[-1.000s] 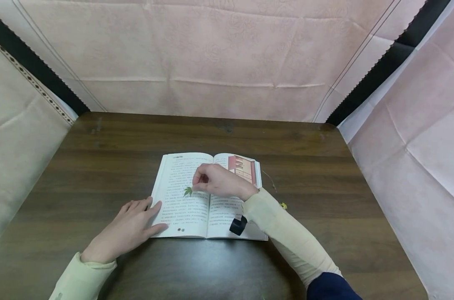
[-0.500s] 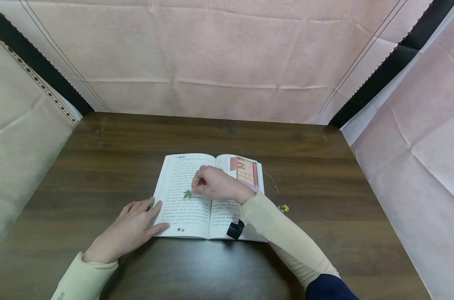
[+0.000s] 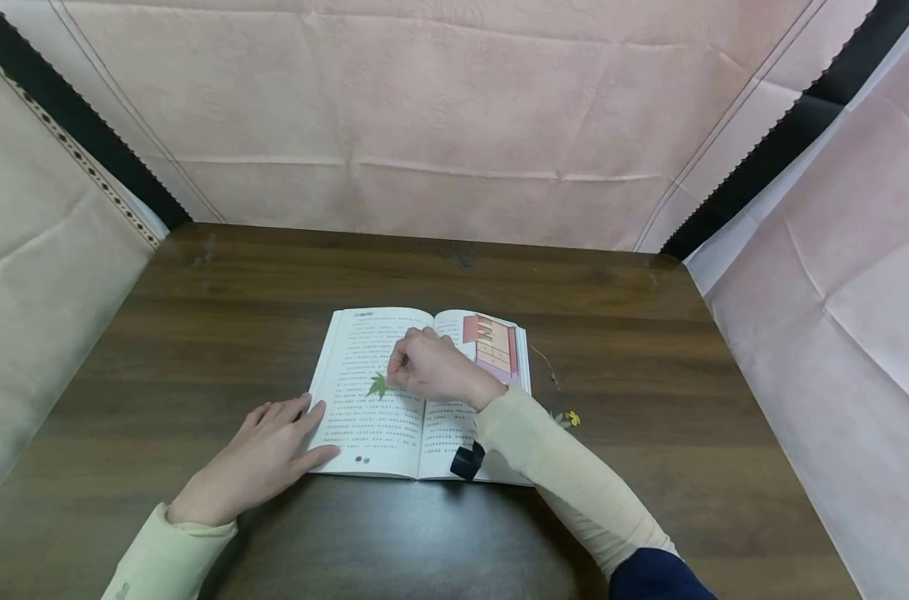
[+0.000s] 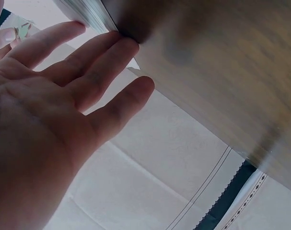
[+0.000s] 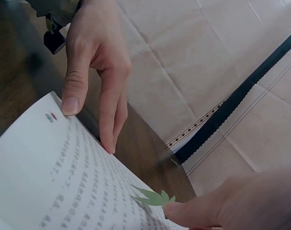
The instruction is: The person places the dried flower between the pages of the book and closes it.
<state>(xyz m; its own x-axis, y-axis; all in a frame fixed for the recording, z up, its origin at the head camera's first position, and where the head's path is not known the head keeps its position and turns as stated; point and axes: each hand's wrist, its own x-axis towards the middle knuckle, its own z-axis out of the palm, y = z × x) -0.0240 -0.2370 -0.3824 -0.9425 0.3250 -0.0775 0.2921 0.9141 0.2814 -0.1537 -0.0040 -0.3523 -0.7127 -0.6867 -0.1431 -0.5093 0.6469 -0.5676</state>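
An open book point(image 3: 364, 425) of printed text lies on the wooden table in the head view. Over its left page, my right hand point(image 3: 442, 368) pinches a small green pointed leaf point(image 3: 377, 386); in the right wrist view the thumb sits at the base of the leaf point(image 5: 152, 196). The fingers behind that thumb are mostly hidden there. My left hand point(image 3: 255, 458) rests at the left edge of the book with fingers spread, its thumb on the page's lower corner. From the left wrist view, its fingertips meet the side of the pages point(image 4: 90, 17).
A yellow flower point(image 3: 571, 418) lies on the table point(image 3: 649, 350) right of the book, partly behind the right forearm. A thin stem point(image 3: 547, 364) lies near the book's upper right edge. Pale cloth point(image 3: 439, 108) hangs around the table's far side and flanks.
The right forearm has shifted slightly left, showing more of the yellow flower. The leaf has tilted a little in the right hand's pinch. The left hand stays at the book's edge.
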